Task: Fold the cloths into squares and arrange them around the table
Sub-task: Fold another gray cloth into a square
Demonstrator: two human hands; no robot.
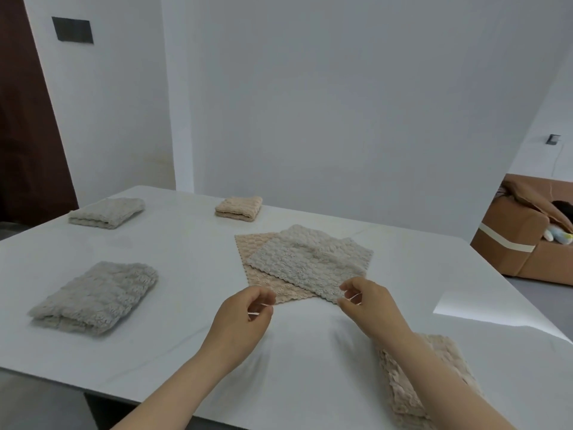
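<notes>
An unfolded grey cloth (307,268) is lying flat at the middle of the white worktop (186,259), resting on a peach cloth (251,249) and a paler cloth (310,235) that is showing at its far side. Its near corner is sitting right at the fingers (345,302) of the right hand (369,302); thumb and forefinger are curling toward each other around that corner, but I cannot tell whether they are actually pinching it. The left hand (245,321) is hovering just beside the near edge of the peach cloth, its fingers (268,301) curling in toward the thumb; whether they are gripping the fabric is unclear too. Both forearms are reaching forward from the near edge, wrists raised slightly, hands a little apart.

Four folded cloths are sitting around the worktop: a grey one (96,296) at near left, a pale one (107,212) at far left, a peach one (238,206) at the far side, and a beige one (440,361) partly under the right forearm.
</notes>
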